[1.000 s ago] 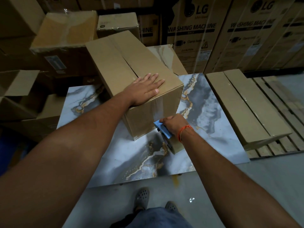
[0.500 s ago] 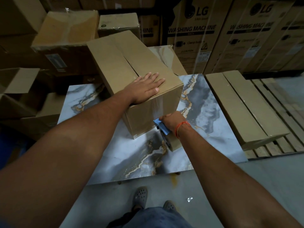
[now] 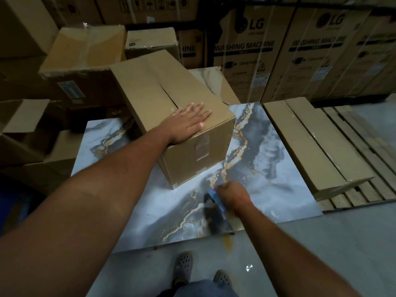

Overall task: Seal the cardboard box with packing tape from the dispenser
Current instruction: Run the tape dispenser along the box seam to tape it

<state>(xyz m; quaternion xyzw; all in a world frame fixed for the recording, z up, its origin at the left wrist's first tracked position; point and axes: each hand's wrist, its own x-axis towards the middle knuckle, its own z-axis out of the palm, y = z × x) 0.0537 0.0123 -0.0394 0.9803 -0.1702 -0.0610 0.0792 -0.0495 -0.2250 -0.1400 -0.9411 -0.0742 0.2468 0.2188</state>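
Note:
A brown cardboard box sits on a marble-patterned slab, its top flaps closed with a seam running along the middle. My left hand lies flat on the near end of the box top, fingers spread. A short strip of clear tape runs down the box's near side face. My right hand grips the blue-handled tape dispenser, blurred, held above the slab and apart from the box, toward me.
A long flat carton lies on a wooden pallet to the right. Large washing machine cartons stand behind, and several open and closed boxes are stacked at the left. My feet stand on the grey floor below the slab.
My right hand has pulled the dispenser away from the box's near side, down and toward me, leaving a tape strip on that face. My left hand stays flat on the box top.

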